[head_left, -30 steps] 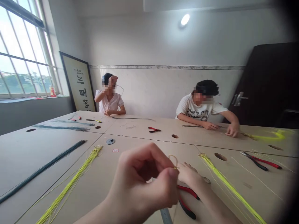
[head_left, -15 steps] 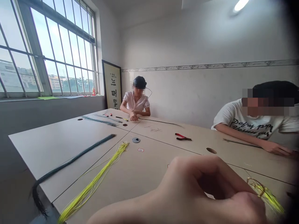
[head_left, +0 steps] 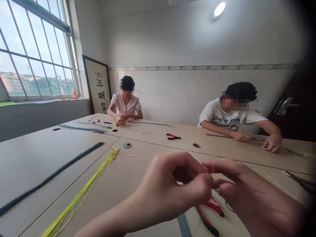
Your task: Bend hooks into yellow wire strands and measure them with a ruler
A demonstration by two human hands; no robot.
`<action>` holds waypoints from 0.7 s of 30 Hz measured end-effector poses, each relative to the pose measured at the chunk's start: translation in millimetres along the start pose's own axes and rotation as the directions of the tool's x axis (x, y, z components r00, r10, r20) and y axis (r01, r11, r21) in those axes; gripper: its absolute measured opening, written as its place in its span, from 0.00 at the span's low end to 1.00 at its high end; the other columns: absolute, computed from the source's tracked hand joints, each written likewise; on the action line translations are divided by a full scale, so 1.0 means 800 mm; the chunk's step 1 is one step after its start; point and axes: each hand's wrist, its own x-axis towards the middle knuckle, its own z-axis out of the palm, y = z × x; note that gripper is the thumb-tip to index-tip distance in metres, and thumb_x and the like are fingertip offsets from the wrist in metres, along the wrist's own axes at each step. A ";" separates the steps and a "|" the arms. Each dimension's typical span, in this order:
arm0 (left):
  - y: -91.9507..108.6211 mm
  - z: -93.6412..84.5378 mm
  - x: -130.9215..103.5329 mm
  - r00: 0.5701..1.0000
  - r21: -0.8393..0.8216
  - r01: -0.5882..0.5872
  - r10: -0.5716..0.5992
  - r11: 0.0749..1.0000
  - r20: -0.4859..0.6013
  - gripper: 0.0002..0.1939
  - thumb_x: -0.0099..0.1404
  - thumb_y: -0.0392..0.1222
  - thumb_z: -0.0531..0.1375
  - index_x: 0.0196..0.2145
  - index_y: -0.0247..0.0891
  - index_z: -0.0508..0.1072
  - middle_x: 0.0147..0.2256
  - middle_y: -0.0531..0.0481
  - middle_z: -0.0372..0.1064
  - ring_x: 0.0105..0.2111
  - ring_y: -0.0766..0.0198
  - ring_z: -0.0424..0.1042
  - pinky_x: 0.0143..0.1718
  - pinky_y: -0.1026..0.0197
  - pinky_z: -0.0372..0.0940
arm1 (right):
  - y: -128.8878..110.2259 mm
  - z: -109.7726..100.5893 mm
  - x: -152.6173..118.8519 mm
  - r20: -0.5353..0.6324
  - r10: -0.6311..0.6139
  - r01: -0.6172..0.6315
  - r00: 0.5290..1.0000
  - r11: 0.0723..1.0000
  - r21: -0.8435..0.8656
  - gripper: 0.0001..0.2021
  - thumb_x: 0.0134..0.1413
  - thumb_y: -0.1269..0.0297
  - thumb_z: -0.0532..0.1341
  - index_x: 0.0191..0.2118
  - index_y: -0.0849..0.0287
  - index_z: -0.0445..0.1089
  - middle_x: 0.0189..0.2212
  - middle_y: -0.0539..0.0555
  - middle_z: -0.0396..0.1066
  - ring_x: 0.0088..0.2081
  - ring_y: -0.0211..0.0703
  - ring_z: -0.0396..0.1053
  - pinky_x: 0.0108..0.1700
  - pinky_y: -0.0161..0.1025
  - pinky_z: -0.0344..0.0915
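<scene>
The desk [head_left: 153, 171] spreads from your side toward the pale wall [head_left: 168, 92], where two people sit across from you. The person in pink [head_left: 125, 105] rests both forearms at the far edge; the person in white [head_left: 229, 115] bends over a thin dark strand on the right.

Your left hand [head_left: 172, 184] is raised over the desk, thumb and forefinger clamped on the loop. Your right hand [head_left: 254, 191] comes in from the right with its forefinger at the loop; you cannot tell whether its fingers grip it.

Over on your left, the dark bundle [head_left: 56, 174] and the yellow bundle [head_left: 86, 191] lie flat and apart, their long axes slanting from near left to far right. Below your hands, the near pliers [head_left: 207, 223] show red and black handles, partly hidden, with the ruler [head_left: 184, 225] just beside them, its long axis running roughly away from you. The far pliers [head_left: 173, 136] lie well beyond, near a hole [head_left: 197, 145] in the desk. Past the yellow bundle sit the disc [head_left: 127, 145] and the small label [head_left: 132, 155].

Smallest is the loop [head_left: 211, 168], thin and curved, above the desk at your left fingertips. Its bow rises from the pinch; its long axis is too hidden to tell.
</scene>
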 end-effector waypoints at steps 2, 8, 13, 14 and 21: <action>0.001 0.001 0.004 1.000 0.014 0.021 -0.021 1.000 0.007 0.08 0.57 0.35 0.58 0.22 0.35 0.66 0.16 0.57 0.63 0.17 0.75 0.60 0.18 0.74 0.57 | -0.021 -0.005 0.009 -0.014 0.024 -0.023 1.000 0.999 0.029 0.10 0.54 0.51 0.57 0.37 0.48 0.68 0.30 0.50 0.70 0.27 0.37 0.71 0.22 0.27 0.69; -0.006 0.007 0.007 0.999 0.135 -0.031 0.034 0.990 -0.016 0.09 0.56 0.34 0.57 0.20 0.35 0.64 0.15 0.57 0.62 0.17 0.75 0.60 0.19 0.74 0.56 | -0.028 -0.012 0.017 0.073 -0.186 0.176 0.980 0.976 0.126 0.04 0.57 0.64 0.56 0.34 0.54 0.67 0.28 0.49 0.69 0.29 0.35 0.70 0.27 0.28 0.69; -0.010 0.008 0.003 0.999 0.190 -0.029 0.035 0.981 -0.032 0.08 0.57 0.34 0.57 0.21 0.35 0.67 0.16 0.57 0.63 0.18 0.74 0.60 0.19 0.73 0.56 | -0.024 -0.015 0.018 0.036 -0.246 0.244 0.969 0.969 0.046 0.06 0.57 0.68 0.56 0.29 0.58 0.65 0.24 0.47 0.66 0.26 0.31 0.66 0.25 0.27 0.62; -0.010 0.008 0.003 0.999 0.193 -0.027 0.034 0.981 -0.032 0.08 0.57 0.35 0.57 0.21 0.35 0.67 0.16 0.57 0.63 0.18 0.74 0.61 0.19 0.73 0.57 | -0.024 -0.015 0.018 0.036 -0.273 0.272 0.961 0.962 0.026 0.06 0.57 0.70 0.55 0.29 0.59 0.65 0.24 0.47 0.65 0.25 0.31 0.65 0.24 0.27 0.61; -0.009 0.009 -0.002 0.998 0.181 -0.038 0.047 0.983 -0.045 0.08 0.56 0.33 0.57 0.20 0.36 0.66 0.15 0.57 0.64 0.17 0.73 0.61 0.19 0.73 0.57 | -0.021 -0.013 0.020 0.047 -0.542 0.542 0.839 0.825 -0.160 0.05 0.56 0.77 0.53 0.31 0.61 0.61 0.25 0.50 0.63 0.27 0.33 0.61 0.28 0.32 0.61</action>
